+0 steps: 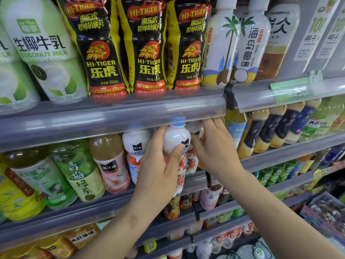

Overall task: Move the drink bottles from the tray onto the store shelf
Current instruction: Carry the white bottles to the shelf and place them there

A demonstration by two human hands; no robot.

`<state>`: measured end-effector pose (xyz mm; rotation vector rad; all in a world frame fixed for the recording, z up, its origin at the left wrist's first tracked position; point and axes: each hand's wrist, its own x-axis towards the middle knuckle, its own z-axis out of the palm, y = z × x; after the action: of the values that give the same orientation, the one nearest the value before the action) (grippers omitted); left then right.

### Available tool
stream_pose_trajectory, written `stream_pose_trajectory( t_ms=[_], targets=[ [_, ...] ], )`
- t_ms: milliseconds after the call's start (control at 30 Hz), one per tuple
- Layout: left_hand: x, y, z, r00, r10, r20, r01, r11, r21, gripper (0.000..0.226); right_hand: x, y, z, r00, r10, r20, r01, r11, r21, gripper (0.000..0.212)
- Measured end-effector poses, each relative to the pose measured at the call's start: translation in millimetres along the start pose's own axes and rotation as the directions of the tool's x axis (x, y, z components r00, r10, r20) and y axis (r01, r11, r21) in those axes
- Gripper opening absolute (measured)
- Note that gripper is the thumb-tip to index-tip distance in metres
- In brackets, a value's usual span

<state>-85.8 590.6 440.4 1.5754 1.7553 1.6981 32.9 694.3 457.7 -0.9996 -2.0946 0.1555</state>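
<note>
A white drink bottle (176, 139) with a blue cap and a red and white label stands at the front of the middle shelf (104, 206). My left hand (158, 171) is wrapped around its body, thumb across the front. Just to its right, my right hand (216, 146) reaches into the shelf, fingers spread against a second white bottle (196, 131) that is mostly hidden behind it. A matching bottle (135, 146) stands to the left of the held one. The tray is out of view.
The upper shelf's clear price rail (112, 116) overhangs the bottle caps. Black Hi-Tiger bottles (145, 45) and coconut milk stand above. Green tea and peach bottles (110, 163) fill the left; yellow and dark bottles (261, 129) fill the right. Lower shelves hold more drinks.
</note>
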Motion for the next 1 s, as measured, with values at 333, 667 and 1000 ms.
stream_pose_trajectory(
  t_ms=[333, 667, 1000],
  targets=[
    [3, -6, -12, 0.997, 0.006, 0.072, -0.002, 0.999, -0.049, 0.038, -2, -1, 1, 1.0, -0.016, -0.016, 0.018, 0.996, 0.085, 0.05],
    [10, -6, -5, 1.0, -0.016, 0.026, 0.017, 0.999, -0.051, 0.031, -2, 1, 4, 1.0, 0.012, -0.012, -0.01, 0.995, 0.097, 0.046],
    [18, -6, 7, 0.999, -0.036, -0.028, 0.034, 0.999, -0.04, 0.039, -2, 2, 5, 0.999, 0.019, -0.036, -0.015, 0.994, 0.109, 0.046]
  ],
)
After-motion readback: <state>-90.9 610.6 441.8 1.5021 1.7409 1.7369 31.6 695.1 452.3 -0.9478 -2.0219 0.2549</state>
